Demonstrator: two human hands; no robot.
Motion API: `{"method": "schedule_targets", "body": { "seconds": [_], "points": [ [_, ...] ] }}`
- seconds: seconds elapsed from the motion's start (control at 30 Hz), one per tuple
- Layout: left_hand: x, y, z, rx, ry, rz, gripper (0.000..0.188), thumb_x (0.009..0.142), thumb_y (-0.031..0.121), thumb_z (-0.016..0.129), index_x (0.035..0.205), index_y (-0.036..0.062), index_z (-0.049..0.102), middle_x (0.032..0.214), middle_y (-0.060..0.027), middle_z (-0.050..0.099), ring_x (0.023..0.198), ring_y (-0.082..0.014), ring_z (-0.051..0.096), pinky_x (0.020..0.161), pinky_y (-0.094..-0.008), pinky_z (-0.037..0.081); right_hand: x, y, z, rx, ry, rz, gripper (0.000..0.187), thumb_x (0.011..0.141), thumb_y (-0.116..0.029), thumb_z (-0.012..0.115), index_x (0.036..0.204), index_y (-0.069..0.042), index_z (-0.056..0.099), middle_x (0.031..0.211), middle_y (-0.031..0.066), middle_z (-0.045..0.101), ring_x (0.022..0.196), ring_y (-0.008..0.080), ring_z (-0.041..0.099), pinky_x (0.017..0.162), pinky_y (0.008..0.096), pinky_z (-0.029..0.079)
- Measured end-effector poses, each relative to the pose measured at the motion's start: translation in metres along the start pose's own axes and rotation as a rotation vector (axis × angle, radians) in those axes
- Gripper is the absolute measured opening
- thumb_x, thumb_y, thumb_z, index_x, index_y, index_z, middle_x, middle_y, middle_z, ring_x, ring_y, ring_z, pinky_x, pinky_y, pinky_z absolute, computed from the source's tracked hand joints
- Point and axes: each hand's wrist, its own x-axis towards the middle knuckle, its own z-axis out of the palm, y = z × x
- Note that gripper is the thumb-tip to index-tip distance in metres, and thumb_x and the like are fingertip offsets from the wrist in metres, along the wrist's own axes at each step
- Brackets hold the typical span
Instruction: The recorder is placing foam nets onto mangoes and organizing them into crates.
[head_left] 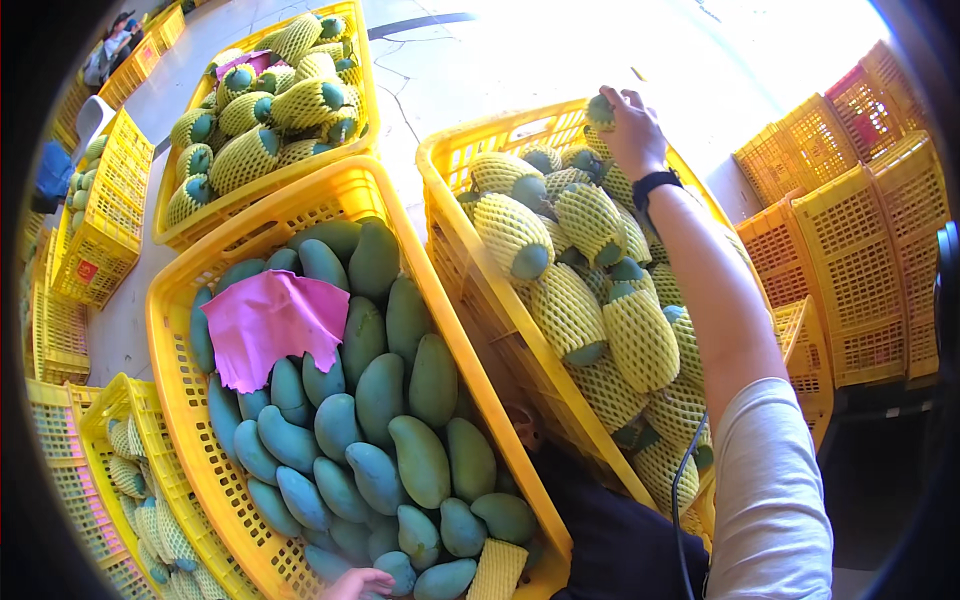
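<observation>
Right hand gripped netted mango at far corner of right crate; left hand was by bare mangoes, grip unclear. Right crate looked nearly full, netted; left crate mostly un-netted.

The crates are coloured yellow and patterned with gridded holes. Bare mangoes are tinted blue-green to olive — others are covered by pale-yellow, diamond-patterned nets. Vivid pink is shown by the sheet — black by the wristband, light grey by the sleeve.
</observation>
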Motion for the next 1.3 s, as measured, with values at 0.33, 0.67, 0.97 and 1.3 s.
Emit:
{"method": "schedule_targets", "body": {
  "seconds": [0.33, 0.67, 0.97, 1.3],
  "points": [
    [-0.005, 0.009, 0.002, 0.097, 0.016, 0.046, 0.028, 0.086, 0.007, 0.056, 0.112, 0.0023, 0.048, 0.093, -0.0046, 0.055, 0.08, -0.0101, 0.057, 0.072, -0.023, 0.046, -0.008, -0.017, -0.007, 0.384, -0.261, -0.092, 0.054, 0.069, -0.02, 0.069, 0.12, -0.009, 0.053, 0.122, 0.0235, 0.05, 0.108, 0.0349, 0.052, 0.091, 0.0378, 0.043],
    [-0.019, 0.025, 0.011, 0.2, -0.018, 0.112, 0.029, 0.083, 0.007, 0.059, 0.11, 0.0022, 0.049, 0.092, -0.0056, 0.055, 0.078, -0.011, 0.053, 0.07, -0.0238, 0.044, -0.077, -0.06, -0.063, 0.003, -0.806, -0.003, 0.089, 0.056, -0.035, 0.079, 0.122, 0.006, 0.036, 0.103, 0.0261, 0.058, 0.095, 0.0343, 0.059, 0.084, 0.0371, 0.047],
    [-0.016, 0.031, 0.005, 0.193, -0.007, 0.093, 0.028, 0.083, 0.006, 0.058, 0.11, 0.0023, 0.05, 0.092, -0.006, 0.055, 0.076, -0.0115, 0.053, 0.07, -0.0244, 0.044, -0.02, 0.009, -0.066, 0.521, -0.505, 0.438, 0.073, 0.057, -0.017, 0.07, 0.121, 0.0, 0.039, 0.079, 0.0133, 0.06, 0.068, 0.0209, 0.06, 0.058, 0.0313, 0.049],
    [0.002, 0.02, 0.003, 0.183, 0.007, 0.066, 0.028, 0.083, 0.007, 0.059, 0.109, 0.0025, 0.05, 0.089, -0.0051, 0.056, 0.074, -0.0104, 0.052, 0.069, -0.0235, 0.044, -0.005, 0.063, 0.036, 0.152, -0.31, 0.332, 0.072, 0.075, -0.002, 0.059, 0.138, -0.008, 0.026, 0.131, 0.0235, 0.04, 0.124, 0.0353, 0.037, 0.104, 0.0374, 0.031]
  ]
}}
